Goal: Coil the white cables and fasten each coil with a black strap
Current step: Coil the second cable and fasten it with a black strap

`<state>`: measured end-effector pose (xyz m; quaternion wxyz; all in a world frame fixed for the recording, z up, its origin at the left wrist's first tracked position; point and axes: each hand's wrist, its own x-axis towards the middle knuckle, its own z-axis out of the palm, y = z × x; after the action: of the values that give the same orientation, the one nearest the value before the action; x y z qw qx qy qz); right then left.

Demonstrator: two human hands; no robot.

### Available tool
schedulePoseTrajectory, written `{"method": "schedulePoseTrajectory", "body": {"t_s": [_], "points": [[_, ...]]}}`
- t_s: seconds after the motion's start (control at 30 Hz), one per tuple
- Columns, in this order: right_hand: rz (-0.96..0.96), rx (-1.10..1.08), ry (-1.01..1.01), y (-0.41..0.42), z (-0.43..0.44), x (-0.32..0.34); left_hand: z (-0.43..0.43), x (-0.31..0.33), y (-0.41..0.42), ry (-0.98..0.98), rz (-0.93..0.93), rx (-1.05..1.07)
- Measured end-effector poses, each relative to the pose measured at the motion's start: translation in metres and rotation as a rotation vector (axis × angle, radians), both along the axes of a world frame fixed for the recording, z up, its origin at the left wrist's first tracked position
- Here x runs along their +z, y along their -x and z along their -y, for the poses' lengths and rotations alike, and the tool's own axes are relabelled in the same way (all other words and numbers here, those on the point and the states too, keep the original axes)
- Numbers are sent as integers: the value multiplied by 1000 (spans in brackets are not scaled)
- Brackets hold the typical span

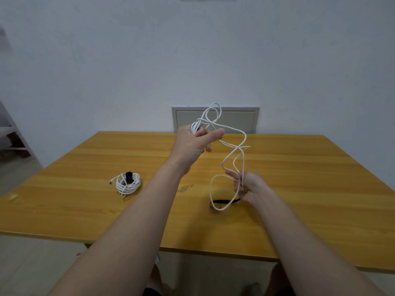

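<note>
The left hand has its fingers wrapped round bunched white cable. At 4 o'clock, the blurry right hand pinches its loose loops.

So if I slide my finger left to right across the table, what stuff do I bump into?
Tied white cable coil → left hand with its cable bundle → black strap on the table → right hand.
</note>
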<state>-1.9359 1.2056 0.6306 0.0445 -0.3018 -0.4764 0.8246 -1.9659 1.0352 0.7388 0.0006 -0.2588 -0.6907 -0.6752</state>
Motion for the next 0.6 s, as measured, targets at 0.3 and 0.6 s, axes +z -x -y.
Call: {"method": "schedulePoseTrajectory", "body": {"t_s": [0.3,0.6], "points": [[46,-33,-55,-3,-3,2,3,0,2,10,28,52],[-94,-342,-407,-11,-7,23,4,-2,5,81,-11,115]]}}
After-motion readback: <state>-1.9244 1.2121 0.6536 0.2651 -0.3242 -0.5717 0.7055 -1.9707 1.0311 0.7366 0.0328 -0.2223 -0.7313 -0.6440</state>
